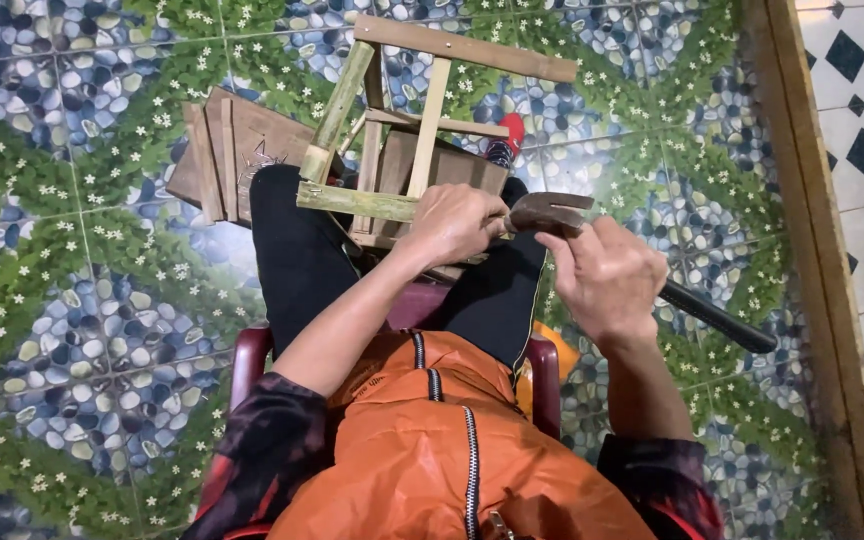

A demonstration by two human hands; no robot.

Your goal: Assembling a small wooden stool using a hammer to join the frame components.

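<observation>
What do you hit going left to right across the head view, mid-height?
Brown wooden board on the floor → pale wooden frame on the lap → left hand on the frame → hammer head → right hand on the hammer → wooden door threshold.

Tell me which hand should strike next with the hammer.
Right, probably. The right hand already grips the hammer just behind its head, which rests against the wooden frame. The left hand is pressed on the frame, steadying it.

Pebble-and-flower patterned floor tiles (102, 330), wooden threshold (812, 250), red plastic chair (252, 360)
</observation>
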